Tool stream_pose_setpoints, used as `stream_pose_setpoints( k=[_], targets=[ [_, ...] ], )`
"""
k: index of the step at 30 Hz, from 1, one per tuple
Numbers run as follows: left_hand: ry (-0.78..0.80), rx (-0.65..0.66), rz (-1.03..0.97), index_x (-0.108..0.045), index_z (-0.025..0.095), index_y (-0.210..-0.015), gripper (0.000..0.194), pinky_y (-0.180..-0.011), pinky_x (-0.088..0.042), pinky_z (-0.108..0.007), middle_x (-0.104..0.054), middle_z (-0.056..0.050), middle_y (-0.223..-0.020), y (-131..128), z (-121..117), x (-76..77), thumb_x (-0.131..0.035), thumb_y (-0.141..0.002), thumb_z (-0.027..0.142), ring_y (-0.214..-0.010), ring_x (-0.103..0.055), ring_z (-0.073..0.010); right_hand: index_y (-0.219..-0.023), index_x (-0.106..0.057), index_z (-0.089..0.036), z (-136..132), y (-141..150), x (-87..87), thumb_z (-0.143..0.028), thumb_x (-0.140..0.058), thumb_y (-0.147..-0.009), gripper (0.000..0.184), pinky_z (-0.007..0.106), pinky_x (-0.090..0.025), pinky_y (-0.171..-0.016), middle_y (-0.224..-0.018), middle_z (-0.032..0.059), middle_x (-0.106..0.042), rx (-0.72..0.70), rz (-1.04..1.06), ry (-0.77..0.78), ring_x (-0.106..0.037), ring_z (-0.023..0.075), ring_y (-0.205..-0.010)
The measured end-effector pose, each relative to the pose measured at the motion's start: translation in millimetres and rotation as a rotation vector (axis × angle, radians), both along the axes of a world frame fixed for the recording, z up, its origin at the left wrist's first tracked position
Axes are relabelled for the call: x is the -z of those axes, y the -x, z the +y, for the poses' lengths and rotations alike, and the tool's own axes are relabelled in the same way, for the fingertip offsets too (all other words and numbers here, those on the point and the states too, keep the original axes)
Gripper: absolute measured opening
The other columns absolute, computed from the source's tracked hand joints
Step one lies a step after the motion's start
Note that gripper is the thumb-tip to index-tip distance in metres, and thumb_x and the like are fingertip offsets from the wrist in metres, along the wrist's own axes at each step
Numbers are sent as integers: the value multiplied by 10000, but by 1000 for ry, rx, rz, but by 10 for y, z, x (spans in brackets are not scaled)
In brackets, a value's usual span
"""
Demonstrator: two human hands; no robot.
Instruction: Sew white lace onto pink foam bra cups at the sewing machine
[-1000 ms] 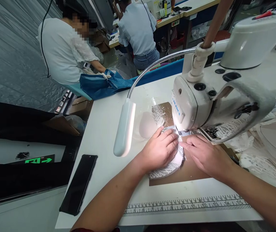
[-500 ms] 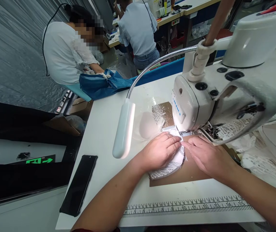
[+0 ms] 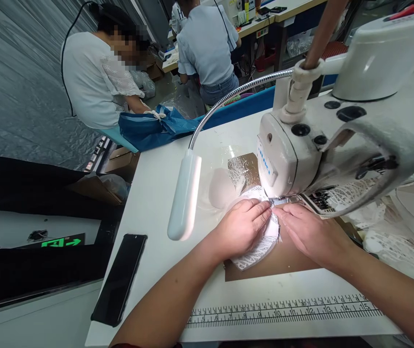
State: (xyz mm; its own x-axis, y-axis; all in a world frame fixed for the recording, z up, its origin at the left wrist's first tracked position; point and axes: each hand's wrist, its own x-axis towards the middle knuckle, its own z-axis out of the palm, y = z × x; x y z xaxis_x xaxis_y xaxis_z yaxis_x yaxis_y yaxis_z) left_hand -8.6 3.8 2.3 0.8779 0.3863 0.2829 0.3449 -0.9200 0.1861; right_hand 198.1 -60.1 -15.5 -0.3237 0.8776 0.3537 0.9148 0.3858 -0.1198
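Hands (image 3: 243, 226) touch curved, lacy white fabric (image 3: 259, 252)

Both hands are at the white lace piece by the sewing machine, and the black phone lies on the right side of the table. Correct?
Not quite: the black phone lies on the left side of the table, as the head view shows. The left hand and right hand are indeed at the white lace piece by the sewing machine.

lacy cloth piece (image 3: 256, 253), glossy phone (image 3: 119, 280), shiny ribbed metal lamp neck (image 3: 225, 99), smooth tabletop (image 3: 156, 203)
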Motion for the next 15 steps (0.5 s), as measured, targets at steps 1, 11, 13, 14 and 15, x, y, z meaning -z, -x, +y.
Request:
stream_pose_setpoints(
  k=[1, 11, 13, 14, 15],
  targets=[
    [9, -1, 2, -557, 98, -1276, 353, -913, -516, -452, -613, -155, -1299, 2, 4, -4, -432, -960, 190, -1107, -571, -264, -1136, -694, -235, -2, -8, 16, -136, -417, -883, 387, 261, -439, -659, -869, 78, -694, -5, 6, -6, -615, 174, -792],
    [30, 0, 33, -577, 107, -1257, 335, -940, -470, -427, -618, -134, -1298, 1, 53, -53, -418, -980, 207, -1139, -549, -256, -1166, -687, -233, -29, -85, 106, -124, -406, -880, 415, 255, -424, -605, -821, 65, -698, -49, 30, -36, -609, 151, -711],
    [41, -5, 41, -572, 117, -1263, 335, -940, -465, -429, -620, -141, -1291, 2, 72, -61, -411, -983, 206, -1149, -548, -251, -1180, -680, -240, -35, -94, 104, -122, -405, -878, 425, 255, -427, -600, -836, 59, -703, -53, 51, -18, -606, 143, -690],
    [46, -8, 43, -569, 121, -1266, 336, -941, -463, -432, -623, -144, -1285, 2, 82, -65, -411, -983, 209, -1151, -548, -251, -1186, -677, -241, -38, -99, 106, -121, -405, -878, 428, 255, -425, -594, -843, 57, -705, -54, 62, -9, -605, 140, -680],
    [50, -10, 45, -568, 124, -1268, 337, -943, -461, -436, -625, -148, -1278, 2, 90, -70, -415, -982, 214, -1153, -549, -252, -1190, -674, -240, -42, -103, 110, -121, -405, -879, 428, 256, -421, -586, -851, 56, -707, -57, 70, 3, -606, 138, -674]
  ],
)
